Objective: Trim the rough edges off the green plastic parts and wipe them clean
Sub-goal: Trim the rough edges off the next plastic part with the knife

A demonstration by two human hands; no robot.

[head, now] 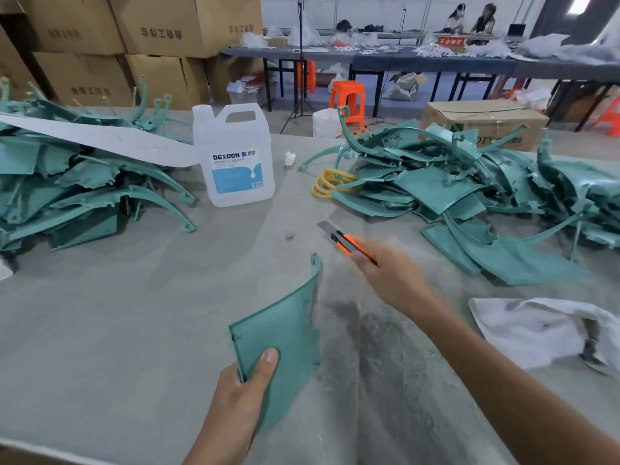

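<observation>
Left hand (235, 394) pinches the near end of a curved green panel (285, 330), thumb on top, held over the near middle of the grey table (117, 330). The panel's long axis runs away from the person, with the narrow tip pointing far-right, near the utility knife (349, 245). Right hand (392, 280) is wrapped round the knife handle, blade out, aimed far-left toward the DEXCON jug (235, 159). There's bare tabletop left of the panel. Left pile of green parts (67, 182) and right pile (469, 182) sit further back, and a white rag (536, 330) lies just right of the forearm.

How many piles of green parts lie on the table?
2: left pile, left of the jug; right pile, right of it. One more part is in the left hand.
</observation>
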